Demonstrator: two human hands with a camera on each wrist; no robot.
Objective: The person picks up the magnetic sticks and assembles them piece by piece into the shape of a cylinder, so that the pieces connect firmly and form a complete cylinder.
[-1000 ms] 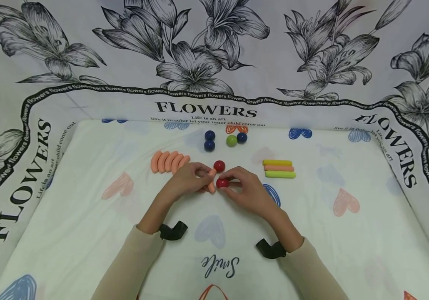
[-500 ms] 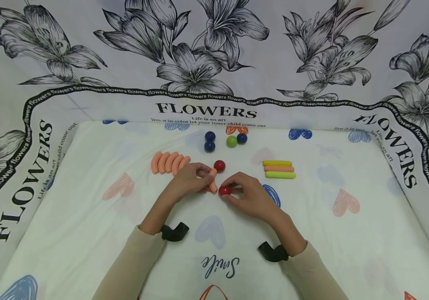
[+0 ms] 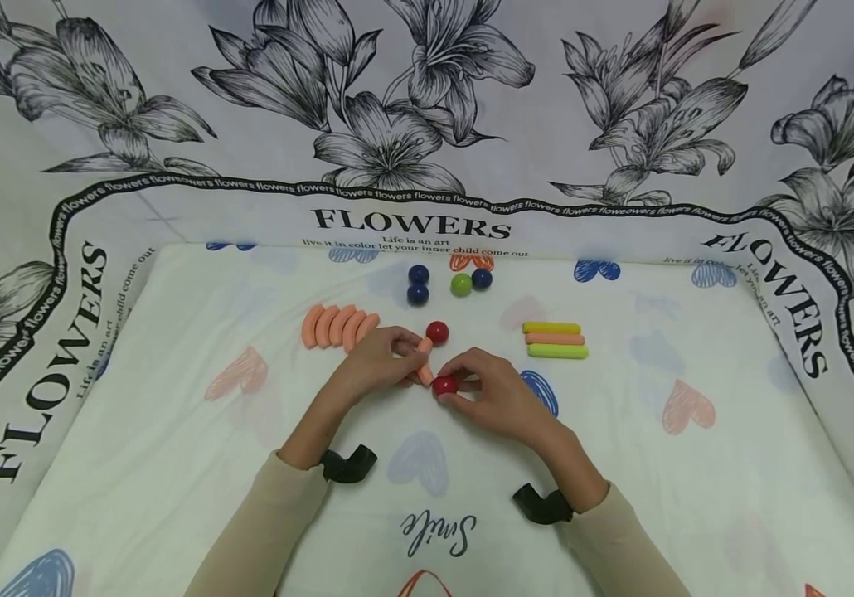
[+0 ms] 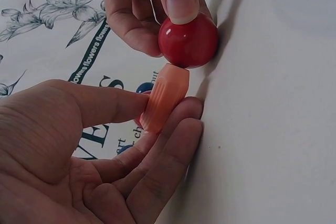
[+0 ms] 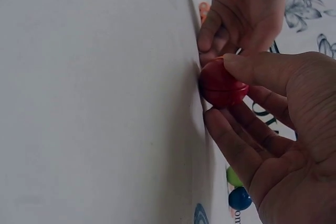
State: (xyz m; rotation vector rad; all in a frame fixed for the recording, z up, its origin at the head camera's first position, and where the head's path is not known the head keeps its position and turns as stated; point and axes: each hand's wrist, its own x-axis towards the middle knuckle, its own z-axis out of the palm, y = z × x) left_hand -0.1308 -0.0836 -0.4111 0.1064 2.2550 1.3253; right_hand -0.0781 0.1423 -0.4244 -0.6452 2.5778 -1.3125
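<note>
My left hand (image 3: 378, 361) pinches a curved orange stick (image 4: 167, 98) with ribbed sides between thumb and fingers. In my right hand (image 3: 500, 391) a glossy red ball (image 4: 188, 41) is held between thumb and fingertips, close over the tablecloth. The ball sits right at the stick's near end, as the left wrist view shows. In the right wrist view a seam line runs around this ball (image 5: 221, 90), and the left hand lies just behind it. Near the stick's far end is a second red ball (image 3: 438, 332) on the cloth.
Several curved orange sticks (image 3: 333, 326) lie in a row left of the hands. Yellow, orange and lime straight sticks (image 3: 555, 340) lie stacked side by side to the right. Beyond the hands are blue balls (image 3: 418, 293) and a green ball (image 3: 461, 284).
My right hand has brought its red ball toward me, from beside the orange stick to its near end. The left hand keeps its pinch on the stick, almost still.
</note>
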